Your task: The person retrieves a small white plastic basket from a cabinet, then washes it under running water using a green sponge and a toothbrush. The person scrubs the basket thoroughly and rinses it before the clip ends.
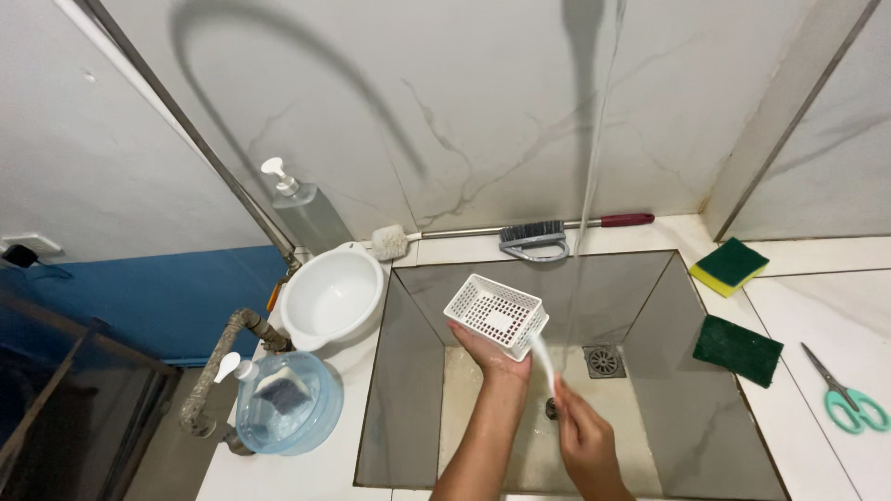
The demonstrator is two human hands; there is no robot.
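At the bottom centre of the frame, the person's two hands were raised over a deep grey sink (668, 306). The right hand (583, 436), lowest and nearest the camera, was closed around the handle of a white brush (543, 357). The brush's long axis ran up and to the left from that hand, and its tip touched the lower right side of a white perforated plastic basket (497, 314). The left hand (492, 357) cupped that basket from beneath, fingers closed on its underside, so the left hand was the one in contact with it; the basket sat just above and left of the right hand, tilted, its long side running from upper left to lower right. A thin stream of water (587, 186) fell just right of the basket toward the drain (604, 360).

Left of the sink on the white table stood a clear blue lidded container (290, 404), then a white bowl (331, 295), and behind it a soap pump bottle (304, 209). Right of the sink lay teal scissors (849, 394), a dark green scouring pad (738, 350) and a yellow-green sponge (731, 265). Farthest back, along the marble wall, lay a grey scrubbing brush (535, 238) and a long red-handled bottle brush (520, 229).
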